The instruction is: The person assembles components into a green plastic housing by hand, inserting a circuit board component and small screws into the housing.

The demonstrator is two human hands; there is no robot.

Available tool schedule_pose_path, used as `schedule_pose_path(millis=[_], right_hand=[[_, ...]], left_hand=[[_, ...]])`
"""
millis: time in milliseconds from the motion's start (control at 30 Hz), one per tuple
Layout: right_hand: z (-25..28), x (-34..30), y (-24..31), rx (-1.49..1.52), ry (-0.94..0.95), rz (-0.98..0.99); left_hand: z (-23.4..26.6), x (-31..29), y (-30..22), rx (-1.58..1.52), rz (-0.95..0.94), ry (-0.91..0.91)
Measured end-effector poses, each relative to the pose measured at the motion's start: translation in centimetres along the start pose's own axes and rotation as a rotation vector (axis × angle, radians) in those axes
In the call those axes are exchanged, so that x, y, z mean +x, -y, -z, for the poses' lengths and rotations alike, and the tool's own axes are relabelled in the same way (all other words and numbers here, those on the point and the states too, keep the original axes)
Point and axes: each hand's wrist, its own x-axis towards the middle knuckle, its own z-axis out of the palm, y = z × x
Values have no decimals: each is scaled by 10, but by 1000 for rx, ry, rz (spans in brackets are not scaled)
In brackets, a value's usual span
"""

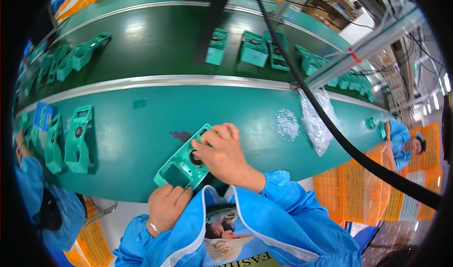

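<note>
A green plastic housing (191, 168) with a rectangular opening and a round black part lies at an angle at the near edge of the green bench. My left hand (167, 206) has its fingers curled on the housing's near end. Across the far end, my right hand (222, 154) bends its fingers over the rim, beside the black round part. Whether a small piece sits under those right fingertips is hidden. Just beyond the housing is a dark patch (181, 135) on the bench top.
Two similar housings (79, 142) stand at the left, near a co-worker's blue sleeve (30, 175). Small pale pieces (287, 124) lie in a pile beside a clear plastic bag (317, 120). A conveyor (155, 45) carries more housings behind a metal rail. A black cable (339, 137) hangs across the right side.
</note>
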Motion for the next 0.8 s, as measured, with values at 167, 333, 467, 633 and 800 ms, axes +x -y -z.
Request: schedule_pose_path(millis=[167,333,467,633,800], right_hand=[[9,-6,-10,55,62,-45],[53,-29,-74,-80,-236,-128],[91,-60,-136,-189,-188,-351],[79,-63,-144,-166,-153,-372],[72,-66,-154,3,-238,-453]], left_hand=[[1,5,-2,45,16,-35],[-3,8,-5,41,31,-54],[-2,10,-7,49,26,-58],[-1,9,-7,60,34,-29],[2,10,-9,69,55,-8]])
